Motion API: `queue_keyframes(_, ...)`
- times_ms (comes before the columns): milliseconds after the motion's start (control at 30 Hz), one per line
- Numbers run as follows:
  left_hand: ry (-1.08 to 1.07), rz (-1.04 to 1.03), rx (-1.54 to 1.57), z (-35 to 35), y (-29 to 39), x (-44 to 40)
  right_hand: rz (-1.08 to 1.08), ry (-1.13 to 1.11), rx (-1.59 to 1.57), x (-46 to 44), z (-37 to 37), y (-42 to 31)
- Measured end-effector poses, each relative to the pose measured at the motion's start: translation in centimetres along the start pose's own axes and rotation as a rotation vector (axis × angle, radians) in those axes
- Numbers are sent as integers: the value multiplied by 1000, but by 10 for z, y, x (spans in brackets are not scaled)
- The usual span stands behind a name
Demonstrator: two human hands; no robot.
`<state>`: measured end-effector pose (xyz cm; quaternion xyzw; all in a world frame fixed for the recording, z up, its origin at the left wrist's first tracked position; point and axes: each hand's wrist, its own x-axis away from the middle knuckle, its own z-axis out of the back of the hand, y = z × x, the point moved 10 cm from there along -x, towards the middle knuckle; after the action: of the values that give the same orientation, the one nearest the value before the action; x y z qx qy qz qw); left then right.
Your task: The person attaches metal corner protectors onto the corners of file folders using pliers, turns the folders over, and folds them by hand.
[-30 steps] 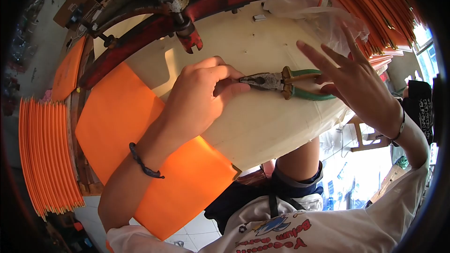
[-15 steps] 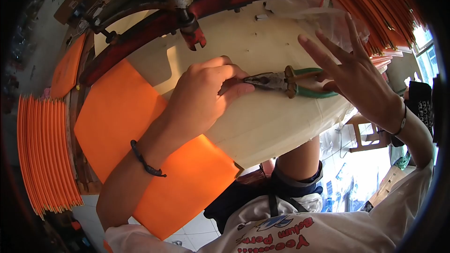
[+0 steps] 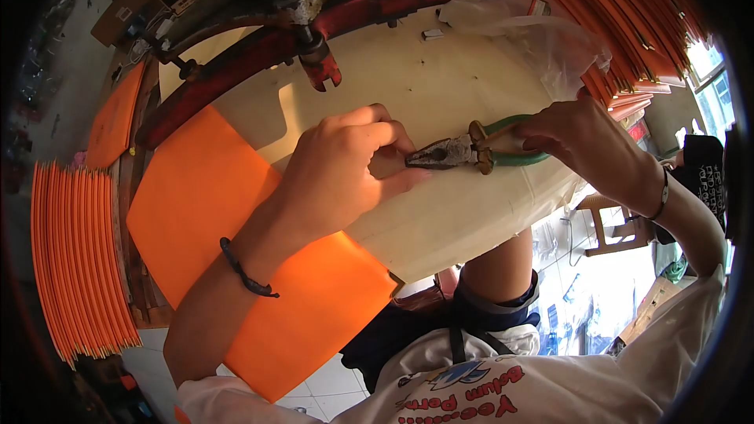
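Observation:
A pair of pliers [image 3: 463,151] with green handles lies over the pale board, its worn metal jaws pointing left. My right hand [image 3: 593,141] has its fingers closed at the ends of the handles. Around the jaw tips is my left hand [image 3: 338,169], its thumb and index finger curved and apart, one on either side of the tips. Whether a small piece sits inside the jaws cannot be made out. Beneath my left forearm is a flat orange sheet [image 3: 314,322], partly covered by the arm.
A red metal machine arm [image 3: 220,74] with a forked red tip [image 3: 322,74] hangs above the pale board [image 3: 440,224]. Orange stacks stand at the left [image 3: 78,259] and upper right [image 3: 605,16]. Clear plastic film [image 3: 542,47] lies at the board's far right.
My right hand's spread fingers have come down and closed on the pliers' handles. The pliers have shifted slightly left, and my left thumb and index finger have parted at the jaw tips.

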<state>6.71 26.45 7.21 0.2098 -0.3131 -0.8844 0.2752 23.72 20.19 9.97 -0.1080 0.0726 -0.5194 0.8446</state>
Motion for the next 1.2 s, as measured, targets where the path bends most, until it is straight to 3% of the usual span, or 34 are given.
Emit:
queue_keyframes(200,-5,6,-56,-2,5,2,-161,-15,-62,-9,2,-1)
queue_keyframes(333,3,-32,-113,-4,11,2,-285,-216,113,-13,-11,18)
queue_keyframes(533,11,4,-147,-2,6,3,-140,-167,193,-17,-3,16)
queue_keyframes(633,22,33,-102,-1,1,3,-433,-379,108,-18,-4,32)
queue_keyframes(733,40,26,-88,1,-1,2,-53,-106,304,-13,13,11)
queue_keyframes(833,53,4,-76,0,0,2,-49,-154,93,-5,-7,20)
queue_keyframes(933,78,-29,-80,1,-1,2,-143,-32,5,1,-4,38)
queue_keyframes(1200,114,-15,-54,4,-1,1,-10,149,-243,8,-17,60)
